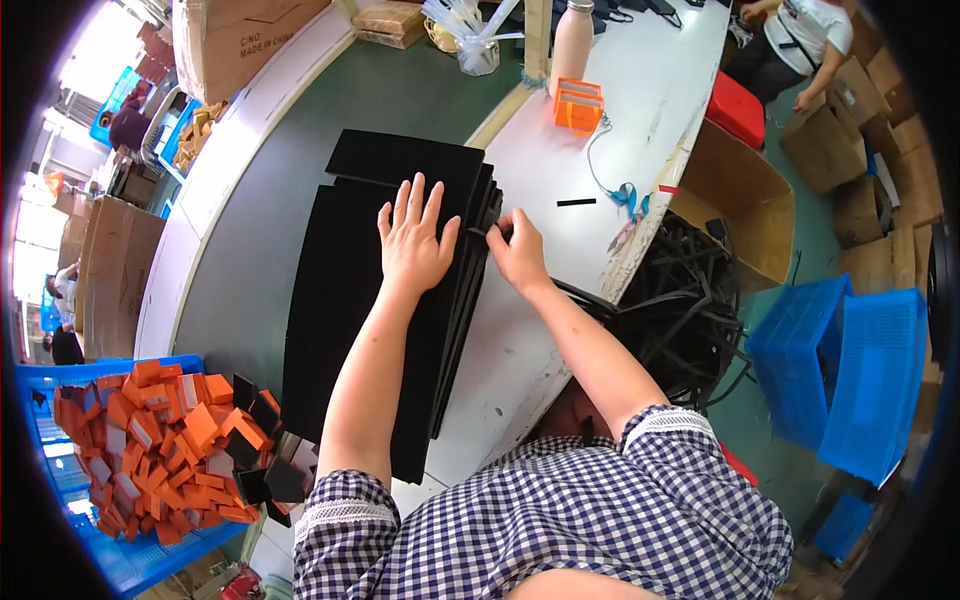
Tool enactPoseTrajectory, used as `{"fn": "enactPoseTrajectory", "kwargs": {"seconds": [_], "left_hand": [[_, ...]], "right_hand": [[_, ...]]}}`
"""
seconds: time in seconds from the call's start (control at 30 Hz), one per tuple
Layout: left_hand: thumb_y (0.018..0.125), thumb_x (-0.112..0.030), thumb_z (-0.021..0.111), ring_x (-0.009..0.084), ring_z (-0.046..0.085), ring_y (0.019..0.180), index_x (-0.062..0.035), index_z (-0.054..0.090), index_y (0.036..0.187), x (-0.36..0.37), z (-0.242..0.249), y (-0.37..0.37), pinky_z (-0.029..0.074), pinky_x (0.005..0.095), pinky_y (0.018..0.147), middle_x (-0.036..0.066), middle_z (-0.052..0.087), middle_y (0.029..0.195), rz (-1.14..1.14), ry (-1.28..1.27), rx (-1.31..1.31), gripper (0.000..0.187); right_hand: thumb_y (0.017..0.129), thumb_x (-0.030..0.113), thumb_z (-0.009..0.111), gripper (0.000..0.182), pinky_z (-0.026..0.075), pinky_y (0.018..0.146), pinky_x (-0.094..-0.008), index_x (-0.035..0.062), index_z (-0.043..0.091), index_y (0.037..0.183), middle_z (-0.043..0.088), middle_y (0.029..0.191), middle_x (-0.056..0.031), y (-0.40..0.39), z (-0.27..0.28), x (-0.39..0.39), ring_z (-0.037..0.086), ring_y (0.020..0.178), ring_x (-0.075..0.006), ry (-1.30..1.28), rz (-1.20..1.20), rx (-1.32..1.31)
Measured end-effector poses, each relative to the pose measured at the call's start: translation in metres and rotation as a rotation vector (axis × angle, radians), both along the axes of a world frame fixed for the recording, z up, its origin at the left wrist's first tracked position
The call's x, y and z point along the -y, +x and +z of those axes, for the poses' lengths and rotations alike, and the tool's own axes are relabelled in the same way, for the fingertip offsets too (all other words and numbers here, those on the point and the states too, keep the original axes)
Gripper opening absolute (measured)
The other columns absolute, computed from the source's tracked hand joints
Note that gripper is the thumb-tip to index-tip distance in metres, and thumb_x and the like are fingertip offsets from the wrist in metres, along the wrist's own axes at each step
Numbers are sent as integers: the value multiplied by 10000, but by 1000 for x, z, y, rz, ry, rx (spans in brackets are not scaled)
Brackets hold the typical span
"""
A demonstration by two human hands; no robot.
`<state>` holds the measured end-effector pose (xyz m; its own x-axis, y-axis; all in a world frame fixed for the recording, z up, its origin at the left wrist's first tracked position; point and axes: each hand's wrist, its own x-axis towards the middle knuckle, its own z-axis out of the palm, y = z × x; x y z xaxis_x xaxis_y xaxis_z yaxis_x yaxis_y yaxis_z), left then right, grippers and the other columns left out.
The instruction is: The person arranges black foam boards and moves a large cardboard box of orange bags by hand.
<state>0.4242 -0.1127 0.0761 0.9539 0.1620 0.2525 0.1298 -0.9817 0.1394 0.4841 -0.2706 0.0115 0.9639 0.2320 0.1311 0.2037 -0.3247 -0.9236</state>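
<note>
A stack of black sheets [340,290] lies on the table in front of me, its layers slightly fanned along the right side. My left hand [415,240] rests flat on the top sheet with the fingers spread. At the stack's upper right edge, my right hand [517,250] pinches a dark strip or sheet edge between curled fingers; its exact shape is partly hidden. A short black strip [576,202] lies alone on the white tabletop [640,110] to the right.
A blue crate [130,575] of orange and black pieces stands lower left. Black strips [680,290] heap beside the table at right, near blue crates [870,380]. A bottle [572,45] and orange box [579,107] stand ahead. A person [800,40] is at upper right.
</note>
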Motion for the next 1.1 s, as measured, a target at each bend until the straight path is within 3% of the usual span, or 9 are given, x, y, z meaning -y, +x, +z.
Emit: {"fn": "enactPoseTrajectory", "kwargs": {"seconds": [0.07,0.23,0.4,0.53,0.67,0.73,0.87,1.0,1.1], "left_hand": [[983,-421,467,319,265,1468,-130,419,1483,1,1,0,173,509,1175,141,314,1581,0,-11,-1,581],[982,-423,471,320,257,1471,-127,411,1488,1,4,0,166,506,1178,142,309,1584,0,-4,-15,589],[981,-439,480,315,255,1473,-128,412,1487,3,8,0,164,502,1178,145,308,1583,-3,-7,-26,598],[975,-452,490,309,245,1478,-125,407,1488,3,7,0,154,501,1180,142,299,1587,-13,-9,-42,614],[980,-427,487,303,237,1481,-138,383,1504,4,10,-1,158,483,1178,122,277,1600,-16,20,-80,607],[981,-430,486,309,232,1483,-136,380,1506,2,10,-2,159,485,1176,126,272,1603,-23,30,-73,611],[975,-426,501,321,249,1472,-132,384,1502,1,12,-2,171,485,1169,133,286,1594,-38,41,-80,614],[915,-344,614,349,395,1345,-84,503,1385,-6,36,12,281,491,1076,157,432,1466,-104,-109,-66,548],[931,-364,601,377,346,1389,-88,494,1393,-3,51,41,196,554,1137,161,417,1478,-169,-15,21,549]], "right_hand": [[912,210,640,255,517,666,-387,-8,523,971,638,826,-129,-19,-6,8,624,703,-265,186,6,-97],[880,359,717,482,499,847,-398,-37,554,1101,637,1039,-198,-10,3,-7,624,968,-291,199,-113,-35],[813,517,750,771,466,966,-390,-94,521,1225,600,1188,-231,7,-1,-11,588,1113,-323,251,-16,-507],[822,366,764,576,491,854,-372,-52,553,1156,625,1064,-151,2,-9,-9,601,969,-252,525,-31,-669],[827,243,730,459,483,766,-314,-46,551,1135,604,951,-85,6,-19,-4,569,890,-172,479,53,-700],[776,172,682,411,486,832,-356,-32,571,1114,614,920,-143,10,-12,-11,588,909,-239,201,-98,-516],[752,151,649,360,494,843,-387,-32,611,1060,626,920,-171,46,-4,-16,589,917,-305,261,-190,-228],[696,142,640,357,496,812,-429,-6,623,1020,619,992,-164,67,-25,4,576,944,-366,-39,211,143],[699,150,638,317,494,787,-446,2,617,978,611,953,-167,37,-8,19,571,938,-375,-88,314,211]]}}
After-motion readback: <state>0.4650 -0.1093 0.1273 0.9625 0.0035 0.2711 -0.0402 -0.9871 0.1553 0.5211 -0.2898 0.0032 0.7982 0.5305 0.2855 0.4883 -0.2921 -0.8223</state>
